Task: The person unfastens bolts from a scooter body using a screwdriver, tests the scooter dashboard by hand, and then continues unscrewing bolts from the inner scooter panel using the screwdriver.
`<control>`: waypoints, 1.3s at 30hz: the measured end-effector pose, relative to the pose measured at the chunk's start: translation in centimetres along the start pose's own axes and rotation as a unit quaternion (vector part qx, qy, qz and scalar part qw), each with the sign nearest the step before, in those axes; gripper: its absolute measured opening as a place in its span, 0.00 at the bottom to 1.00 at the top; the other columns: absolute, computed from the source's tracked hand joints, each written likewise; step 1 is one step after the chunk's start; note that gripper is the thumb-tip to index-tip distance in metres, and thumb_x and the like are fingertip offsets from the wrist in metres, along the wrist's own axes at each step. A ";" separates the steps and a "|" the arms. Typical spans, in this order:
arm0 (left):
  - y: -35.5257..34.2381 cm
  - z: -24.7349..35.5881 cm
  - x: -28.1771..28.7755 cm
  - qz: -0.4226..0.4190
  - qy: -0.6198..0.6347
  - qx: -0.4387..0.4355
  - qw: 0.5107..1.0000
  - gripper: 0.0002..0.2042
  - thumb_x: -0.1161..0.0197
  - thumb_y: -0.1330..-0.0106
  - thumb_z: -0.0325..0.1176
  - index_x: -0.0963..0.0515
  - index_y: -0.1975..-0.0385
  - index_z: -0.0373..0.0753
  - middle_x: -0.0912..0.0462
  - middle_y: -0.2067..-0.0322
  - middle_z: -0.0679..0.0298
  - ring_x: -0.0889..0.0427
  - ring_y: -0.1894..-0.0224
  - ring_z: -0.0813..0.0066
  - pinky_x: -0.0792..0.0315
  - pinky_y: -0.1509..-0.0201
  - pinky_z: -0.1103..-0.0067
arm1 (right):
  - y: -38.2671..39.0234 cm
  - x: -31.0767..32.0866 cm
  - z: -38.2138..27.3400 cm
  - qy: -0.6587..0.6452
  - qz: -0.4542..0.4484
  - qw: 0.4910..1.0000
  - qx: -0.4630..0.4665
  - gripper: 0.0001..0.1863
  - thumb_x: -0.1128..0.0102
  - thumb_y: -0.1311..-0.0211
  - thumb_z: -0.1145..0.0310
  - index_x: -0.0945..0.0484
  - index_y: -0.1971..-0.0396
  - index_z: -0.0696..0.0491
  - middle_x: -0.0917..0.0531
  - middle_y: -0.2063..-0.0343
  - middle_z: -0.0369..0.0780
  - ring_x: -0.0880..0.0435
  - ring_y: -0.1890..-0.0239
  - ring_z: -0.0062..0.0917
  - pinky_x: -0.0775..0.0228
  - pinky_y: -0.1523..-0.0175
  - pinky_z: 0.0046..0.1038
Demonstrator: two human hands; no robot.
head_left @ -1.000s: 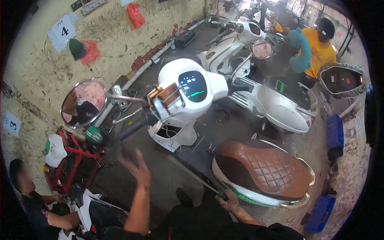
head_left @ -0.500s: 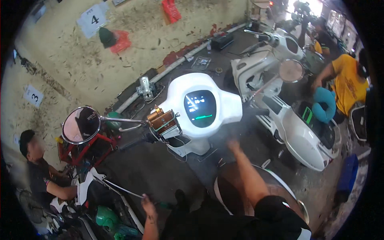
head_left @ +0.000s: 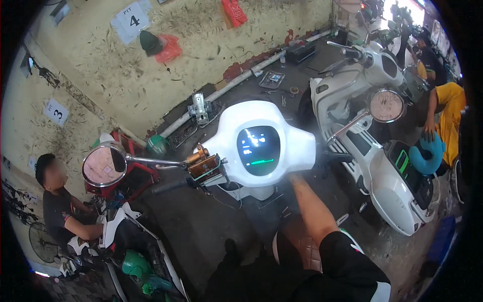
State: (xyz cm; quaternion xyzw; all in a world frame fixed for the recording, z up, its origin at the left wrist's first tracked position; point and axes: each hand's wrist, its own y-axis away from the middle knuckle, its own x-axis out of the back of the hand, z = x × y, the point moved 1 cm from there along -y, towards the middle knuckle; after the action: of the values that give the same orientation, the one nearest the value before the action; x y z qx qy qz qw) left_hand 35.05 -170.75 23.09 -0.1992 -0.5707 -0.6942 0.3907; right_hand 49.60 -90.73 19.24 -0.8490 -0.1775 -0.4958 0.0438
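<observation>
A white scooter's handlebar cover (head_left: 216, 131) with a lit dark display (head_left: 259, 151) stands in front of me. My right forearm (head_left: 314, 206) reaches forward to the cover's lower right side. Only the wrist end of my right hand (head_left: 295, 180) shows; its fingers are hidden behind the cover, so I cannot see what they touch. On the left bar sit an exposed brass-coloured brake reservoir (head_left: 203, 165) and a black grip (head_left: 170, 187). A round mirror (head_left: 104, 167) stands out on a chrome stem. My left hand is out of view.
Another white scooter (head_left: 375, 186) stands at right, bearing a teal neck pillow (head_left: 425, 160) touched by a person in yellow (head_left: 447, 118). At left, a person in dark clothes (head_left: 70, 211) works at a partly stripped scooter. A brown seat (head_left: 307, 246) lies below my arm.
My right hand has moved forward, from open view to behind the handlebar cover. My left hand, low at left before, has left the picture. The view has shifted slightly.
</observation>
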 end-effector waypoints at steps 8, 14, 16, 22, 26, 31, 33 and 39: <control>0.7 -1.0 -1.2 -0.046 -0.005 0.010 0.999 0.19 0.54 0.26 0.47 0.34 0.43 0.42 0.29 0.54 0.55 0.27 0.54 0.53 0.28 0.51 0.59 | -0.3 1.1 0.7 0.010 -0.013 1.000 0.010 0.30 0.47 0.35 0.49 0.29 0.42 0.57 0.23 0.47 0.53 0.24 0.44 0.48 0.33 0.40 0.44; 1.0 -1.7 -1.8 -0.069 -0.008 0.012 0.998 0.20 0.53 0.26 0.44 0.39 0.39 0.45 0.32 0.48 0.56 0.29 0.49 0.53 0.28 0.49 0.59 | -0.5 1.3 1.0 0.016 -0.020 1.000 0.012 0.30 0.47 0.35 0.50 0.29 0.42 0.58 0.23 0.47 0.53 0.24 0.44 0.48 0.33 0.40 0.44; 1.1 -2.2 -2.0 -0.078 -0.008 0.012 0.997 0.20 0.52 0.26 0.43 0.40 0.38 0.45 0.33 0.46 0.56 0.30 0.48 0.53 0.28 0.48 0.58 | -0.5 1.3 1.0 0.015 -0.021 1.000 0.014 0.30 0.46 0.35 0.50 0.29 0.42 0.58 0.23 0.47 0.53 0.24 0.44 0.48 0.33 0.41 0.44; 1.4 -4.3 -2.5 -0.097 0.002 0.009 0.995 0.23 0.51 0.26 0.41 0.44 0.34 0.48 0.36 0.41 0.57 0.32 0.43 0.53 0.28 0.45 0.57 | -0.4 1.5 0.7 0.015 -0.024 0.999 0.018 0.30 0.46 0.35 0.50 0.29 0.43 0.58 0.23 0.47 0.54 0.24 0.44 0.48 0.33 0.41 0.44; 1.5 -6.1 -2.7 -0.111 0.032 -0.005 0.993 0.26 0.50 0.26 0.39 0.47 0.31 0.50 0.39 0.37 0.58 0.33 0.41 0.53 0.28 0.44 0.57 | -0.3 1.6 0.6 0.020 -0.024 0.999 0.023 0.30 0.46 0.35 0.50 0.29 0.43 0.58 0.23 0.47 0.54 0.24 0.44 0.48 0.33 0.41 0.44; 2.8 -7.8 -2.6 -0.120 0.037 -0.004 0.992 0.29 0.50 0.26 0.41 0.51 0.28 0.51 0.44 0.32 0.58 0.38 0.36 0.53 0.31 0.39 0.56 | 0.2 1.5 0.6 0.022 -0.028 0.999 0.024 0.30 0.46 0.35 0.50 0.29 0.43 0.58 0.22 0.47 0.54 0.24 0.44 0.48 0.33 0.41 0.44; 3.4 -7.9 -2.5 -0.103 0.043 0.006 0.994 0.30 0.51 0.26 0.44 0.53 0.27 0.51 0.47 0.30 0.57 0.42 0.33 0.53 0.34 0.37 0.57 | 0.2 1.5 0.6 0.024 -0.028 0.999 0.025 0.30 0.45 0.36 0.50 0.29 0.43 0.58 0.22 0.47 0.54 0.24 0.44 0.48 0.33 0.41 0.44; 3.1 -6.6 -2.4 -0.148 -0.115 -0.005 0.982 0.31 0.54 0.26 0.50 0.54 0.27 0.51 0.52 0.28 0.58 0.47 0.29 0.54 0.39 0.32 0.56 | 0.2 1.7 0.5 0.024 -0.030 0.999 0.028 0.29 0.45 0.36 0.50 0.28 0.43 0.58 0.22 0.47 0.54 0.24 0.44 0.48 0.32 0.41 0.44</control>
State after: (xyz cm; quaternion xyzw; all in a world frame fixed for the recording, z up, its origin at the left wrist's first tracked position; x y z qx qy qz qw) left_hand 40.02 -176.42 21.58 -0.1923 -0.6317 -0.7197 0.2143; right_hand 50.81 -90.39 20.49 -0.8297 -0.2155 -0.5118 0.0569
